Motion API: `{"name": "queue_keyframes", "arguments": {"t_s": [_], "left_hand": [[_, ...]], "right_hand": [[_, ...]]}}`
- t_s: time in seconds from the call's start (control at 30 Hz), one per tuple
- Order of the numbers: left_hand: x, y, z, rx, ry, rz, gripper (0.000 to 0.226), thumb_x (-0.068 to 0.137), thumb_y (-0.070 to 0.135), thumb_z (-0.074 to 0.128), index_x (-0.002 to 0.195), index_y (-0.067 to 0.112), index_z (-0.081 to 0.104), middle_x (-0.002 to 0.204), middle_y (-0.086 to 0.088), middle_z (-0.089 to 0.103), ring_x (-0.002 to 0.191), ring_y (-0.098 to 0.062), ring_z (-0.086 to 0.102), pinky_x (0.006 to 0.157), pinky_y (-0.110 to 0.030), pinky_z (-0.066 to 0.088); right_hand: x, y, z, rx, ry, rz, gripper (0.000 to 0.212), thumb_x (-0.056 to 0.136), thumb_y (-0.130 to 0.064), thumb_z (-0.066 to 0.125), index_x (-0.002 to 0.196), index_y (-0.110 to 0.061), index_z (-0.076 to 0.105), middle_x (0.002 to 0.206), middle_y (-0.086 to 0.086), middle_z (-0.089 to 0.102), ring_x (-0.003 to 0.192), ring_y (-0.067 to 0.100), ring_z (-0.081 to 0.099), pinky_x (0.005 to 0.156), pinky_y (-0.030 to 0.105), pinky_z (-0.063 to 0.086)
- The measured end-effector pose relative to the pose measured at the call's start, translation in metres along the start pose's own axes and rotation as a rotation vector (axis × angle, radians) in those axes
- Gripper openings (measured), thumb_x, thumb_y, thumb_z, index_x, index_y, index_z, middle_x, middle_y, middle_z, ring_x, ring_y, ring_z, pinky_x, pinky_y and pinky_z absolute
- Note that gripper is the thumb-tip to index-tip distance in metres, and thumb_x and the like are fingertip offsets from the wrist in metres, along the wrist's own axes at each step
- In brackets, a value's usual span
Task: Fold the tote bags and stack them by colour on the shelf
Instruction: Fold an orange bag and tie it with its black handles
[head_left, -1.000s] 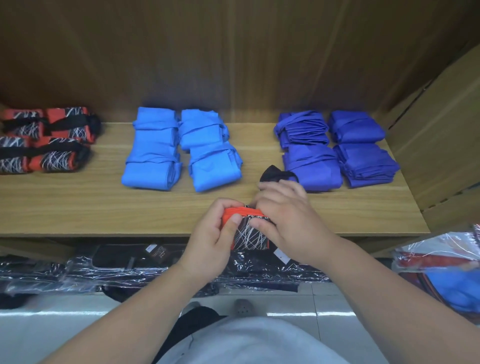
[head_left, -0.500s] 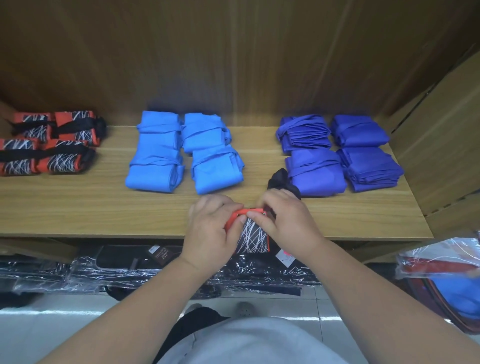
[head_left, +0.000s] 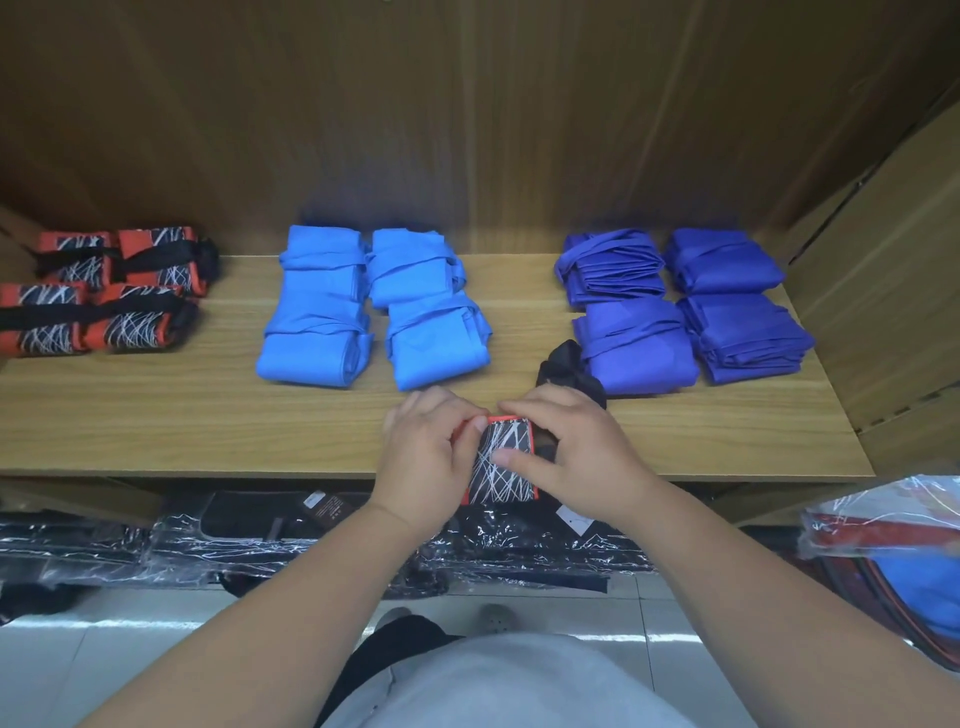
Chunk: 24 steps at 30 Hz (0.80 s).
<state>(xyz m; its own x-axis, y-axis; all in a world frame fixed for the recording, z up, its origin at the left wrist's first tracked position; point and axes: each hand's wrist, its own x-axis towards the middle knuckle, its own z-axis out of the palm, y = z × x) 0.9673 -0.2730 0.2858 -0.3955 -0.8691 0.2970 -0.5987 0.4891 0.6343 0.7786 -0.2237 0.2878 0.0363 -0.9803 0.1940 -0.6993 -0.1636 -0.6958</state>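
Observation:
A folded orange tote bag with a black-and-white scribble panel lies at the front edge of the wooden shelf. My left hand grips its left side, thumb on the panel. My right hand holds its right side, thumb pressing the panel. Its black strap bunches up behind my right hand. Folded orange patterned bags lie at the far left, light blue bags in the middle, dark blue bags at the right.
The shelf has a wooden back wall and a side panel on the right. Below the shelf lie black items in clear plastic. A plastic-wrapped bundle of red and blue sits at the lower right, above a tiled floor.
Both hands have settled the orange bag flat at the shelf's front edge. The scribble panel shows more fully, and my right thumb has come onto it.

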Motion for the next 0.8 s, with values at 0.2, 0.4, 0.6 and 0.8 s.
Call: {"name": "queue_keyframes", "arguments": {"t_s": [0.2, 0.4, 0.6, 0.8], "left_hand": [[0.0, 0.0, -0.009, -0.091, -0.066, -0.014, 0.027, 0.096, 0.043, 0.052, 0.1, 0.026, 0.072, 0.097, 0.012, 0.064, 0.098, -0.014, 0.057, 0.092, -0.048, 0.044], [-0.024, 0.007, -0.021, -0.062, -0.158, -0.039, 0.042, 0.094, 0.053, 0.053, 0.129, 0.031, 0.053, 0.118, 0.025, 0.052, 0.113, 0.0, 0.046, 0.099, -0.026, 0.037], [-0.009, 0.041, -0.041, -0.71, -0.062, -0.482, 0.028, 0.096, 0.005, 0.064, 0.1, 0.032, 0.066, 0.082, 0.007, 0.064, 0.076, -0.016, 0.053, 0.071, -0.034, 0.044], [-0.001, 0.062, -0.065, -0.845, 0.058, -0.444, 0.018, 0.097, 0.022, 0.064, 0.107, 0.036, 0.068, 0.104, 0.007, 0.07, 0.092, -0.007, 0.066, 0.075, -0.03, 0.058]], "right_hand": [[-0.001, -0.009, -0.002, 0.003, -0.141, 0.092, 0.067, 0.077, -0.07, 0.058, 0.13, -0.03, 0.065, 0.112, -0.009, 0.059, 0.11, 0.017, 0.056, 0.101, 0.045, 0.045], [-0.009, -0.018, 0.006, 0.059, -0.073, 0.087, 0.049, 0.087, -0.063, 0.059, 0.12, -0.029, 0.067, 0.105, -0.013, 0.055, 0.101, 0.015, 0.058, 0.094, 0.044, 0.048], [0.001, -0.039, 0.003, 0.368, 0.019, 0.167, 0.022, 0.09, -0.035, 0.07, 0.11, -0.026, 0.07, 0.1, -0.013, 0.059, 0.099, 0.006, 0.06, 0.089, 0.028, 0.046], [0.014, -0.077, -0.006, 0.61, 0.107, 0.162, 0.013, 0.09, -0.031, 0.068, 0.101, -0.036, 0.073, 0.105, -0.007, 0.071, 0.102, 0.01, 0.065, 0.094, 0.034, 0.051]]}}
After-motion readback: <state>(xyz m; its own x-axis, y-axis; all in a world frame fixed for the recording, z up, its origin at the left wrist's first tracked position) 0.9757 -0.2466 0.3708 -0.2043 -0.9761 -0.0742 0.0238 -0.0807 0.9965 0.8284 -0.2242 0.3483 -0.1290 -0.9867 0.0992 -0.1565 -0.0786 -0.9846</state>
